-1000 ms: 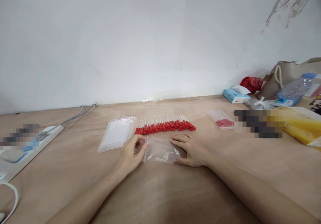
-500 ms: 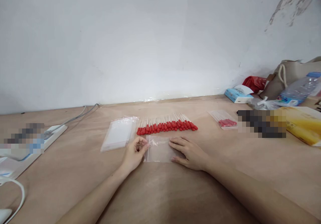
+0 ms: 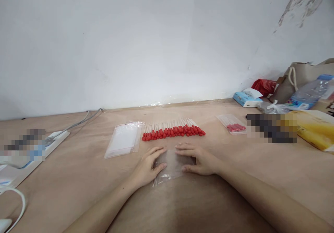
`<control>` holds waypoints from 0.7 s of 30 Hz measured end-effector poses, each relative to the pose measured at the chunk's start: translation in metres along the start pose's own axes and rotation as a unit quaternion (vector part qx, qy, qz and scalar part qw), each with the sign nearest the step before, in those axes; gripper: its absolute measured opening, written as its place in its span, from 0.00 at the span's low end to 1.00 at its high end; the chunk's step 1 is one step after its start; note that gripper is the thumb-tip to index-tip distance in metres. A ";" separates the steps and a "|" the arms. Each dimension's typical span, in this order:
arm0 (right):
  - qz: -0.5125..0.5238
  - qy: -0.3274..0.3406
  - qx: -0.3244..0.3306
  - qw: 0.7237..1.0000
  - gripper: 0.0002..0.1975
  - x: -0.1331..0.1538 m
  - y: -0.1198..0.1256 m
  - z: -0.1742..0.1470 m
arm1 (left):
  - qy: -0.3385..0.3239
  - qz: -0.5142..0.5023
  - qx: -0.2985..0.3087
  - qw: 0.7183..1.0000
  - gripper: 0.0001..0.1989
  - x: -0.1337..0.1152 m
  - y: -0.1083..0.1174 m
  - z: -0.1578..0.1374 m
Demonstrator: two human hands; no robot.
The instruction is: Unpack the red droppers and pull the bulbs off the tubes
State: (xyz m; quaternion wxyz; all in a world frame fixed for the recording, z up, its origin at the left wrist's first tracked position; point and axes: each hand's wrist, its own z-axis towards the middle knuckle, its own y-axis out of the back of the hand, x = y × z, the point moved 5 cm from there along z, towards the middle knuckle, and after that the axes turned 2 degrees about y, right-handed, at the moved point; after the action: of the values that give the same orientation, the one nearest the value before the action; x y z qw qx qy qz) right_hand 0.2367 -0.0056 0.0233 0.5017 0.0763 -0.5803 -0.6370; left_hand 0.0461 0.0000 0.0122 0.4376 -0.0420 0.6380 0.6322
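A clear plastic zip bag (image 3: pixel 173 165) lies on the wooden table between my hands. My left hand (image 3: pixel 148 165) rests over its left side, thumb and fingers apart. On the right side lies my right hand (image 3: pixel 203 160), with fingers stretched out and thumb spread. Parts of the bag are hidden under both hands. Just beyond them is a row of thin pale sticks with red rounded ends (image 3: pixel 173 131), the red ends towards me. To the left, a stack of clear zip bags (image 3: pixel 122 140) lies flat.
At the right a clear bag (image 3: pixel 231 124) holds several red-ended sticks. Farther right are a blue tissue pack (image 3: pixel 246 99), a plastic bottle (image 3: pixel 310 92) and a yellow package (image 3: pixel 315 130). A white power strip (image 3: pixel 56 144) with cables lies at the left, and a wall stands behind.
My left hand has gone from pinching the bag's left edge to lying over it with fingers apart. The bag's left end has shifted towards me. My right hand has barely moved.
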 end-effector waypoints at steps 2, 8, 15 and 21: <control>-0.003 -0.047 -0.104 0.993 0.20 -0.015 0.024 0.000 | 0.040 -0.063 -0.027 0.997 0.25 0.012 0.005 0.000; -0.190 -0.402 -0.264 0.856 0.18 -0.119 0.114 -0.057 | 0.170 -0.161 0.048 0.971 0.21 0.021 0.017 -0.005; -0.154 -0.592 -0.137 0.779 0.31 -0.200 0.136 -0.133 | 0.269 -0.166 -0.236 0.919 0.21 0.046 0.119 -0.016; -0.161 -0.602 -0.173 0.763 0.31 -0.223 0.140 -0.149 | 0.331 0.048 -0.317 0.887 0.27 0.118 0.148 -0.036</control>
State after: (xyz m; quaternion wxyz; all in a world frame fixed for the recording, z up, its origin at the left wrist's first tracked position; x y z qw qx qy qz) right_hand 0.5232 0.0826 -0.0174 -0.0556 -0.3189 -0.6219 -0.7130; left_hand -0.1339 0.0571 0.0473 0.1334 -0.3550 0.5126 0.7703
